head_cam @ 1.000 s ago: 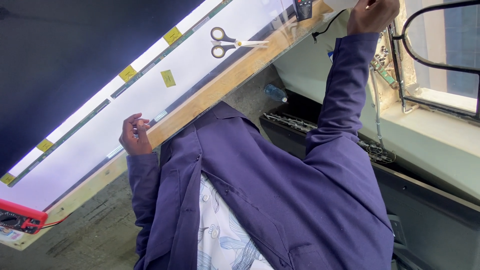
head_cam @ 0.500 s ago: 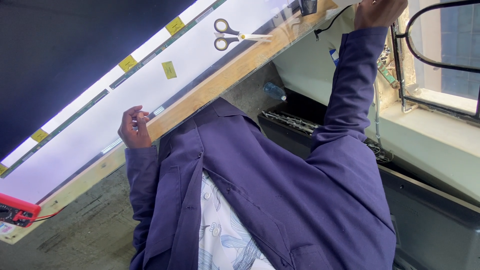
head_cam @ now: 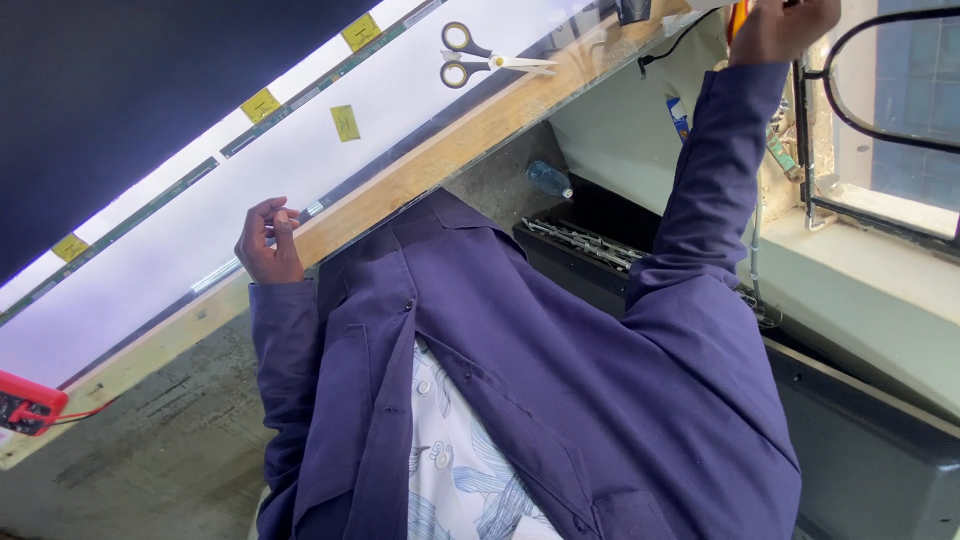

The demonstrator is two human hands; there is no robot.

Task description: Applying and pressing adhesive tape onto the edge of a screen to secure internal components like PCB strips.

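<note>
My left hand (head_cam: 268, 245) rests at the near edge of a long lit white panel (head_cam: 300, 160), fingers curled and pinched on its thin rim beside the wooden table edge (head_cam: 400, 185). My right hand (head_cam: 782, 28) is stretched far out at the table's end by a metal window grille (head_cam: 815, 120). Its fingers are closed and partly cut off by the frame, and what they hold is hidden. Both arms wear dark blue jacket sleeves. Grey-handled scissors (head_cam: 478, 64) lie on the panel between my hands.
Yellow tape pieces (head_cam: 345, 122) sit on the panel along a dark screen (head_cam: 120, 90). A red meter (head_cam: 28, 405) lies at the table's left end. Below are a plastic bottle (head_cam: 550, 180), a black device (head_cam: 590, 250) and a black cable (head_cam: 675, 45).
The view has slid down and left, so the scissors and my right hand sit higher in the frame. My left hand stays at the panel's edge.
</note>
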